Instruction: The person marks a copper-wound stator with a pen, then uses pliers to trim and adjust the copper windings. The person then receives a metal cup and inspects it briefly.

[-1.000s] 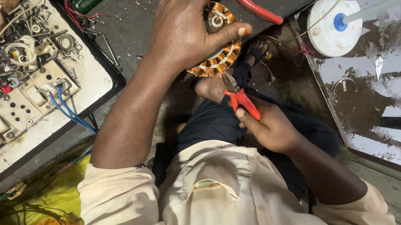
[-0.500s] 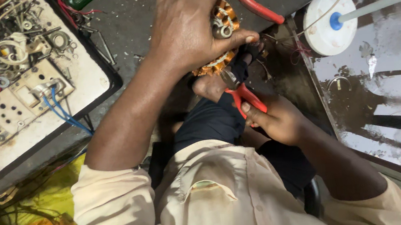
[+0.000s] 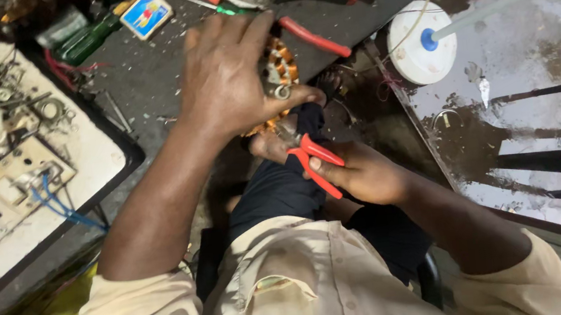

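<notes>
Item: copper-wound motor stator [image 3: 281, 67], ring-shaped, orange-brown coils. Location — at the near edge of the dark workbench [image 3: 147, 81], over the seated person's lap, mostly hidden under the left hand [image 3: 234, 79].

Left hand: spread over the top of the stator, fingers wrapped round its far side and thumb hooked on the near side, clamped on it. Judged to pin the piece so the tool can work against it without the ring turning.

Right hand [image 3: 358, 170]: closed on the red-handled pliers [image 3: 312, 161], handles squeezed in the palm, nose pointed up into the underside of the stator. Whether the nose grips a wire cannot be told; the left thumb covers the spot.

Surroundings:
- Second pair of red-handled pliers [image 3: 309, 33] lying just beyond the stator on the bench.
- Green-handled screwdriver [image 3: 84, 39] and a small blue-and-yellow card [image 3: 146, 13], far left of the bench.
- White tray [image 3: 35, 204] of loose parts and blue wires, to the left, well apart.
- White disc with blue hub [image 3: 422, 51] to the right, on a stained surface.

Room: the bench edge runs just behind the stator, so the work hangs partly off it; free space lies downward, toward the knees — the right forearm has open room along the lap.
</notes>
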